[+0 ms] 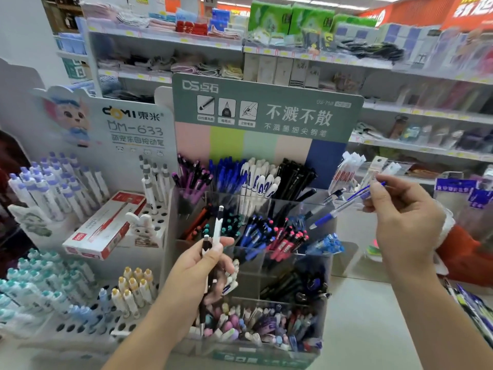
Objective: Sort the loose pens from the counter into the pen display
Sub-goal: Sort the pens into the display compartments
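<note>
Both my hands are loaded with pens above the display, and the sorting could slip here.

My left hand [202, 265] curls round a small bundle held upright, a white-barrelled pen with a grey cap [217, 225] and a dark-barrelled pen [206, 245] beside it, right over the middle rows of the clear acrylic tiered pen display with the green header card [266, 110]. My right hand [402, 217] pinches a blue-and-clear plastic ballpoint [338, 209] by its far end, its tip slanting down toward the blue pens in the right-hand compartments. Held so far back, that ballpoint could swing and drop into the wrong compartment, or knock the packed red-and-pink clicker pens [288, 240] askew. My left bundle is loose enough that one pen might slide out into the pastel pens in the front row [253, 327]. The pale counter top [373, 316] beside the display shows no loose pens from here.
</note>
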